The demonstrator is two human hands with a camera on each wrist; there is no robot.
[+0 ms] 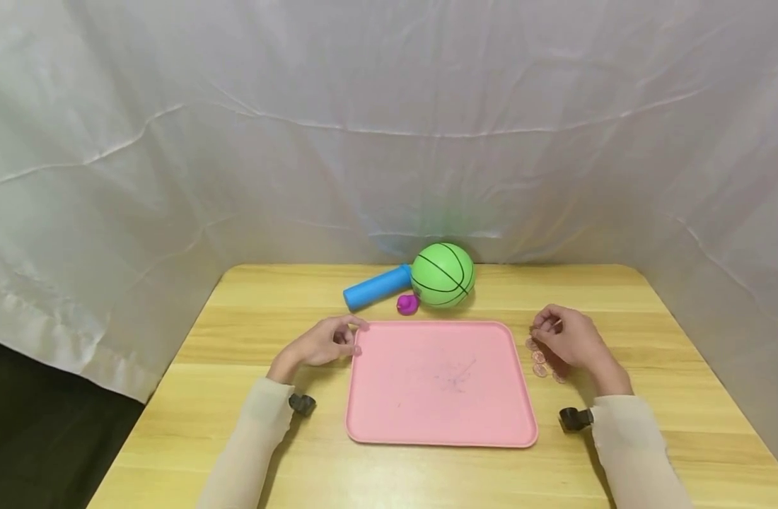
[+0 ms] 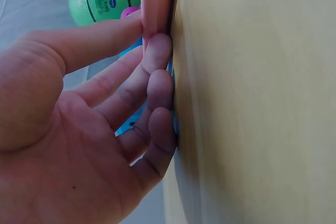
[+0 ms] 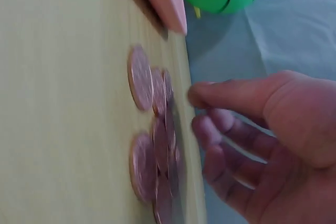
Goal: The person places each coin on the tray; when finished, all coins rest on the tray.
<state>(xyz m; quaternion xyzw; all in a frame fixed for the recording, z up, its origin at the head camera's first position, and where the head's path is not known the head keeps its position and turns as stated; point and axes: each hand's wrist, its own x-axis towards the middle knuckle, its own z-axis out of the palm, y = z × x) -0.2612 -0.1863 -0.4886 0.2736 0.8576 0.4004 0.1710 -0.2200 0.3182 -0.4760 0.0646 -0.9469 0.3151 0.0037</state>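
My left hand (image 1: pixel 325 341) holds the left rim of a pink tray (image 1: pixel 379 424) near its far corner. In the left wrist view the thumb lies on the rim, and curled fingers (image 2: pixel 160 90) sit against its outer side by the table. On the right, my right hand (image 1: pixel 570 336) hovers over several copper-coloured coins (image 1: pixel 539 358) lying beside the tray. Its thumb and fingers are loosely bent, with no coin visible between them in the right wrist view. Some coins (image 3: pixel 140 77) overlap there, close to the fingertips.
Behind the tray stand a green ball (image 1: pixel 443 274) with black lines, a blue cylinder (image 1: pixel 378 288) lying on its side and a small purple toy duck (image 1: pixel 407 305). The wooden table (image 1: pixel 675 424) ends at a pale curtain (image 1: pixel 427 177) on the far side.
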